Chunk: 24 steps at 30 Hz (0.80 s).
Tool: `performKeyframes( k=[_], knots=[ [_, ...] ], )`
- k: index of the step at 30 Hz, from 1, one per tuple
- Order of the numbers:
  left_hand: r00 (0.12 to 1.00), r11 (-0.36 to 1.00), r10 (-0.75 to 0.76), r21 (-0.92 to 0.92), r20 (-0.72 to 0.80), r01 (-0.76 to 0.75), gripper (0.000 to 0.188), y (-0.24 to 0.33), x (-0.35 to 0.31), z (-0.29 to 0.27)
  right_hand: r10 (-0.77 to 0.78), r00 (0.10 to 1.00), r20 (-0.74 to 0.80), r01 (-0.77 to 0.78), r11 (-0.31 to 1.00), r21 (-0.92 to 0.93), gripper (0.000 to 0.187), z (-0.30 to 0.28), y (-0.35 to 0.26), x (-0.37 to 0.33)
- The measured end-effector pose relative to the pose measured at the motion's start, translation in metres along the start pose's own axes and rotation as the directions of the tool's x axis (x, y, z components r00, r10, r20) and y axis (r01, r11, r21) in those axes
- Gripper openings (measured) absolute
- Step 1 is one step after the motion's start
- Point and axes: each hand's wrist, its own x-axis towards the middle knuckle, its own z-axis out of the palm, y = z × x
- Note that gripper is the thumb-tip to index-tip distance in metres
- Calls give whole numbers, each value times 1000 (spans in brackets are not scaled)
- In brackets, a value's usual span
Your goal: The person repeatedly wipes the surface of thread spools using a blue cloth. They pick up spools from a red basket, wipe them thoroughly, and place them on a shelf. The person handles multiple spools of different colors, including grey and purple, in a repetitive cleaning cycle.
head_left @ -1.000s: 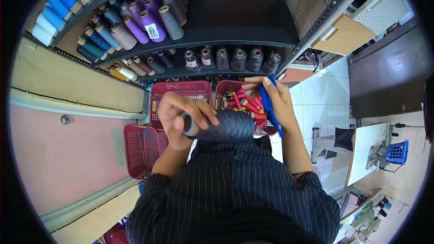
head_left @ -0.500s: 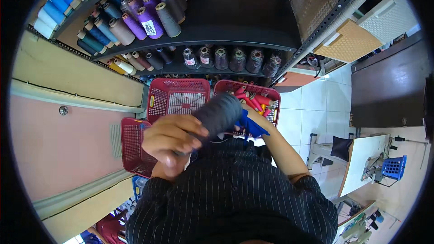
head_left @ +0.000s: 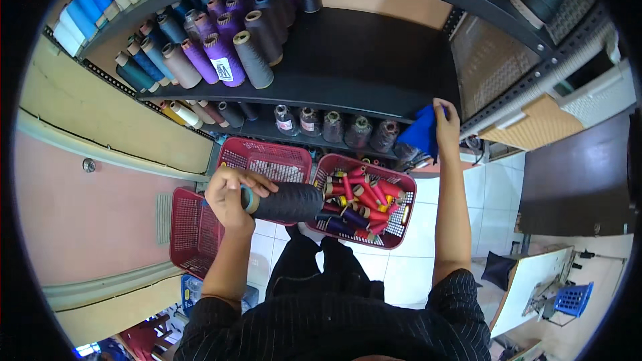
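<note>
Gripping a dark grey, elongated cone of wound thread [head_left: 291, 202] by one end, where a teal and tan core ring shows, the person's left hand [head_left: 231, 197] is clamped on that end alone, probably to spare the windings. The cone is held nearly level in the air, its far end by the left edge of a red, rectangular, perforated plastic basket [head_left: 410, 197], seemingly to keep it clear of the other arm.

The right hand [head_left: 447, 124] reaches to the front edge of a flat, black shelf [head_left: 374, 53], near its right corner, fingers closed together on a limp, bright blue piece of cloth [head_left: 421, 132]. The fabric spreads leftward past the fingertips, perhaps so that cloth rather than skin faces the shelf; whether it touches the edge cannot be told.

Toward the shelf's left end, tapered purple and grey thread cones [head_left: 223, 60] stand upright, close together, likely to save room. Small red, yellow and dark purple spools [head_left: 364, 195] lie loose in the basket, its walls containing the heap.
</note>
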Motion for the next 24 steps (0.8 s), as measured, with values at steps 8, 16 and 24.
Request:
performKeyframes(
  k=[8, 16, 24],
  knots=[
    [986, 984, 137, 98, 98, -146, 23, -49, 149, 23, -542, 840, 25, 472, 706, -528, 57, 112, -32, -14],
    [985, 972, 125, 186, 117, -145, 14, -139, 216, 71, -515, 753, 411, 517, 848, 116, 94, 239, -59, -33],
    [955, 930, 291, 246, -46, -272, 23, -203, 230, 70, -407, 810, 423, 557, 760, -335, 87, 283, -29, 21]
  ],
)
